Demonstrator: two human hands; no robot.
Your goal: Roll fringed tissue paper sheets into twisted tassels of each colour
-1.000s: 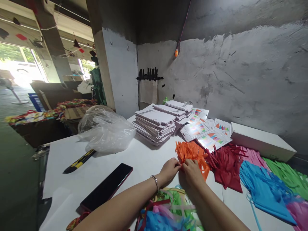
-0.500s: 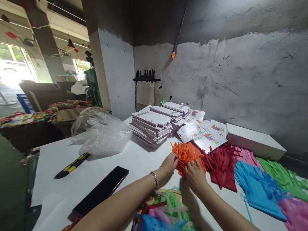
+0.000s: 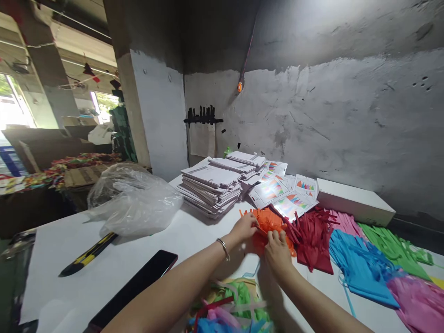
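My left hand (image 3: 245,227) and my right hand (image 3: 277,252) both pinch the near edge of a stack of orange fringed paper pieces (image 3: 268,221) on the white table (image 3: 194,231). A thin bracelet circles my left wrist. To the right of the orange stack lie red (image 3: 312,238), blue (image 3: 360,266), pink (image 3: 416,303) and green (image 3: 391,243) fringed stacks in a row. A loose pile of mixed coloured fringe (image 3: 232,307) lies near me, under my forearms.
A dark phone (image 3: 135,289) and a black-yellow utility knife (image 3: 86,254) lie at the left. A crumpled clear plastic bag (image 3: 132,199) sits behind them. Stacks of white cards (image 3: 211,182), printed sheets (image 3: 277,192) and a white box (image 3: 354,208) stand near the grey wall.
My hands shifted along the orange stack's near edge, the left hand reaching further onto it. The view turned slightly to the right.
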